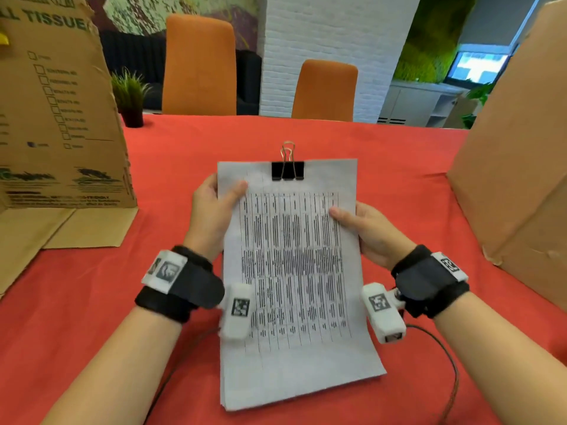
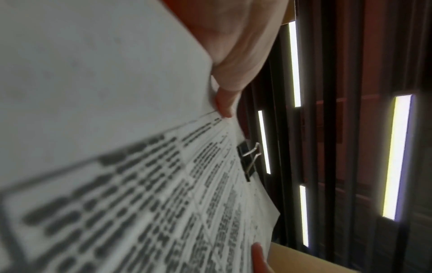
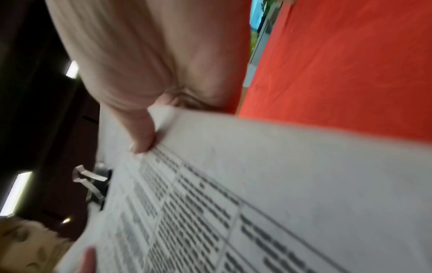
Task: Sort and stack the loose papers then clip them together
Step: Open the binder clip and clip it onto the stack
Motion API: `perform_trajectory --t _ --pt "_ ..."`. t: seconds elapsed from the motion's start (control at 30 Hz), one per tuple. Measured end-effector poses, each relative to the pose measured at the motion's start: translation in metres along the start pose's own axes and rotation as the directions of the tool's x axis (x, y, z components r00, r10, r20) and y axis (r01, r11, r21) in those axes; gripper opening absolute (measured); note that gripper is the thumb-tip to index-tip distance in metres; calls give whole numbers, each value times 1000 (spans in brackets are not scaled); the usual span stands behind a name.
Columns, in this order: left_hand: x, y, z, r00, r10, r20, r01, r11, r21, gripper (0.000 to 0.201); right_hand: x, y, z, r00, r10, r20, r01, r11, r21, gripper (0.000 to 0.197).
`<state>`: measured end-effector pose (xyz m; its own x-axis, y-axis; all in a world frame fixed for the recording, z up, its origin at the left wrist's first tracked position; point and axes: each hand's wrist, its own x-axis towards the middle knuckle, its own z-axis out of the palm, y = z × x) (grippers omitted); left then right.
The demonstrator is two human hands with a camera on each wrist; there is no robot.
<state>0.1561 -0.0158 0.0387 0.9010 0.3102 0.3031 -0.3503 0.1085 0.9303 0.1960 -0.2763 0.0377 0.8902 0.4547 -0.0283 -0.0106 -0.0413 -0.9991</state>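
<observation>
A stack of printed papers (image 1: 294, 271) with table lines is held up above the red table, tilted toward me. A black binder clip (image 1: 287, 170) with metal handles clamps the middle of its top edge. My left hand (image 1: 214, 207) grips the stack's upper left edge, thumb on the front. My right hand (image 1: 362, 228) grips the right edge, thumb on the front. The left wrist view shows the papers (image 2: 117, 166), the clip (image 2: 247, 160) and my thumb. In the right wrist view, the papers (image 3: 257, 184) and the clip (image 3: 98, 184) appear below my thumb.
The red tablecloth (image 1: 399, 167) covers the table. A printed cardboard box (image 1: 58, 118) stands at the left, another cardboard box (image 1: 521, 148) at the right. Two orange chairs (image 1: 199, 65) and a small potted plant (image 1: 130, 96) stand behind the far edge.
</observation>
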Motion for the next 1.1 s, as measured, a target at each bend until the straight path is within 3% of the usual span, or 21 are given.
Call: perform_trajectory --t 0.07,0.1,0.17,0.2,0.3,0.33,0.4,0.6,0.63,0.67,0.77,0.93,1.03,1.07,1.1 --pt "23 1 1 995 -95 -29 97 992 79 18 10 -9 0 997 -51 -53 50 999 -19 24" --pt "34 0 -1 982 -187 -31 189 975 118 36 18 -13 -2 996 -30 -79 24 997 -77 27" --pt "41 -8 -9 908 -415 -65 415 864 285 71 36 -8 -10 978 134 -160 -171 953 -251 50" --pt "37 -14 -13 852 -517 -89 511 780 362 73 42 0 -13 950 235 -207 -292 902 -317 57" --pt "17 -39 -20 743 -669 -8 635 701 325 21 40 27 -15 867 466 -179 -498 830 -251 50" --pt "10 -46 -19 730 -683 17 648 700 300 19 38 34 -13 850 504 -153 -526 824 -211 50" --pt "1 -53 -18 738 -674 38 642 718 269 25 34 40 -8 845 513 -152 -535 814 -227 50" --pt "-9 -51 -18 673 -739 20 714 657 241 37 38 36 -7 849 498 -176 -522 745 -415 60" --pt "-11 -48 -15 691 -723 -11 699 665 264 45 35 29 -3 846 500 -186 -528 733 -429 57" --pt "-14 -44 -11 703 -711 -17 685 670 286 33 32 25 0 843 503 -192 -533 724 -438 55" --pt "-10 -42 -8 724 -689 -39 667 684 294 48 26 17 5 825 532 -190 -550 680 -484 53" --pt "-1 -46 -12 703 -706 -89 689 646 328 23 32 18 2 838 520 -164 -526 693 -493 46" --pt "16 -47 -16 720 -692 -57 660 658 362 41 47 17 -1 839 515 -175 -525 683 -507 52" --pt "23 -47 -15 737 -672 -64 638 663 392 47 56 16 -4 870 453 -192 -478 685 -549 60" --pt "32 -52 -18 752 -652 -102 630 664 402 49 65 16 -7 881 398 -258 -466 627 -624 70"
